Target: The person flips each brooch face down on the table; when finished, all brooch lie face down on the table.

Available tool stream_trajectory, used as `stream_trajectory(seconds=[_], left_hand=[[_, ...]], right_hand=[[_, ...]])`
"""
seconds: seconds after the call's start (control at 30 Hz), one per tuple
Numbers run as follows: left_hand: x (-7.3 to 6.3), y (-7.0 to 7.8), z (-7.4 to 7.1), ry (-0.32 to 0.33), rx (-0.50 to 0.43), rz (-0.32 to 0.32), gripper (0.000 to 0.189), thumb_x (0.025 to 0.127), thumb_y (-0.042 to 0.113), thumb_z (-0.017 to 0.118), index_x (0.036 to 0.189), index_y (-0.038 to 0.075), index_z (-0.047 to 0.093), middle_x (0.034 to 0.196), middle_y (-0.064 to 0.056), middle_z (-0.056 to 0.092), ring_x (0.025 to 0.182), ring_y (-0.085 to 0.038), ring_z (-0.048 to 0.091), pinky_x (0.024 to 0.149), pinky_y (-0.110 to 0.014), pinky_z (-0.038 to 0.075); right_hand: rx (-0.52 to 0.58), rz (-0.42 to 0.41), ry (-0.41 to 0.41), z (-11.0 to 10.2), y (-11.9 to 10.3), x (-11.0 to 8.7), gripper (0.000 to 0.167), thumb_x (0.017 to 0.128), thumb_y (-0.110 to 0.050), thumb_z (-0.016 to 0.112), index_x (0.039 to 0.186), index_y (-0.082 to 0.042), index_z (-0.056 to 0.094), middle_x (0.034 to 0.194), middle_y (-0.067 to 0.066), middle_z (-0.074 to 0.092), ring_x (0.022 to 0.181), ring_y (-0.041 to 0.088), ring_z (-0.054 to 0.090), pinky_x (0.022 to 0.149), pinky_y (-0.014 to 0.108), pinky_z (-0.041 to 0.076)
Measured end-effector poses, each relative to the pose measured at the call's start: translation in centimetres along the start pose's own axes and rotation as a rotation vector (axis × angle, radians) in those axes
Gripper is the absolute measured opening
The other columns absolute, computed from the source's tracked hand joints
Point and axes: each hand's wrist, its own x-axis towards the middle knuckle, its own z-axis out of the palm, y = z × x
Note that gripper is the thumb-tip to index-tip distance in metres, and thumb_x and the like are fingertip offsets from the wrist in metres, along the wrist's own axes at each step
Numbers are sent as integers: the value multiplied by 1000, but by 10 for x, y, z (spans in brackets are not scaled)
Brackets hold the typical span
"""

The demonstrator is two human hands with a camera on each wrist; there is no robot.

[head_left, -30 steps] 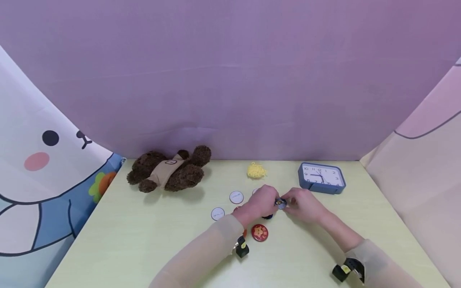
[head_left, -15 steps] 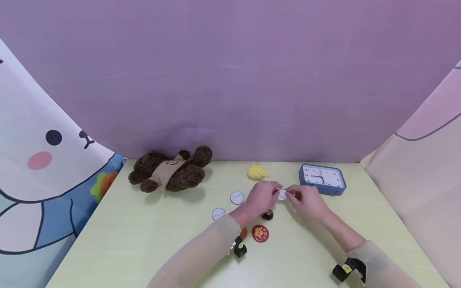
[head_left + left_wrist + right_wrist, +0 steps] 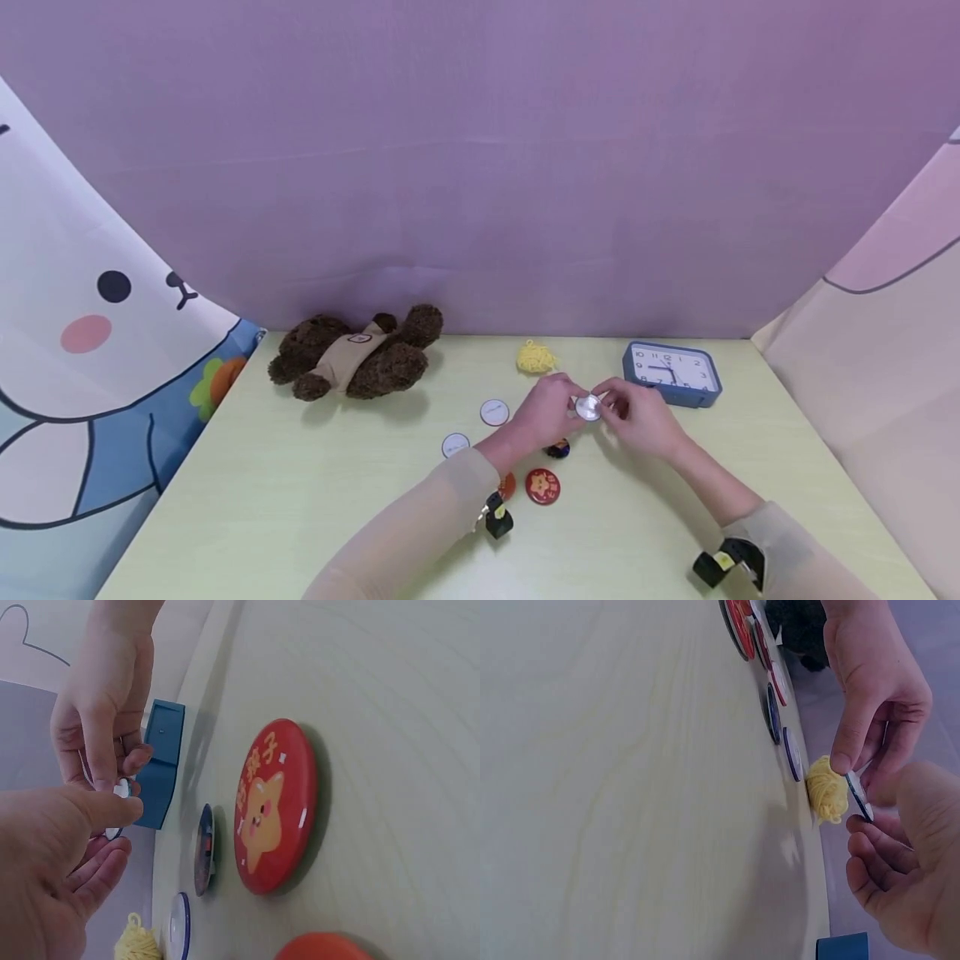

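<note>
Both hands meet over the table at one small round pin badge [image 3: 588, 407], its pale, shiny back showing in the head view. My left hand [image 3: 546, 412] pinches its left edge between thumb and fingers. The opposite edge is pinched by my right hand [image 3: 641, 419]. In the right wrist view the badge [image 3: 859, 795] is edge-on, raised off the tabletop. Under and near the left forearm lie a red badge with a yellow star [image 3: 542, 487], an orange-red badge [image 3: 507, 485] partly hidden by the wrist camera, and a dark badge [image 3: 557, 448].
Two white-backed badges [image 3: 494, 412] [image 3: 455, 445] lie left of the hands. Behind them sits a ball of yellow yarn [image 3: 536, 357]. A blue clock [image 3: 671, 373] stands behind the right hand, and a brown teddy bear [image 3: 356, 354] lies at back left against the purple curtain [image 3: 480, 208].
The held badge has been turned over, from its dark printed face to its pale back. Both hands have shifted slightly toward the back of the table, keeping hold of it.
</note>
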Motion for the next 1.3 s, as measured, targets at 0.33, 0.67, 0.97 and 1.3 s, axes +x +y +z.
stream_trajectory(seconds=[0.33,0.67,0.97,1.3], left_hand=[[0,-4,10,-28,34,-10,23,94,22,83,114,12,83,105,-3,80,94,-10,69,87,-17,58],[1,-3,18,-89,49,-76,17,91,20,84,106,13,84,101,0,74,91,-8,64,79,-18,56],[-2,-6,21,-114,129,-82,26,94,25,82,117,13,82,110,-2,75,101,-11,68,87,-20,58],[-25,-22,-13,-144,87,-72,32,96,30,80,125,16,78,123,0,78,117,-16,71,99,-28,60]], right_hand=[[-26,-81,-38,8,3,-5,32,80,-7,90,110,-4,78,92,4,72,71,12,59,62,20,50],[-49,-84,-62,18,10,-7,30,80,-7,89,109,-4,79,89,2,71,70,5,54,61,19,48],[-60,-64,-86,22,8,-7,26,81,-5,88,105,-2,80,85,2,69,67,3,50,59,19,46],[-42,-104,-129,15,-18,-15,24,84,-2,84,107,-5,79,97,4,79,76,5,62,67,21,56]])
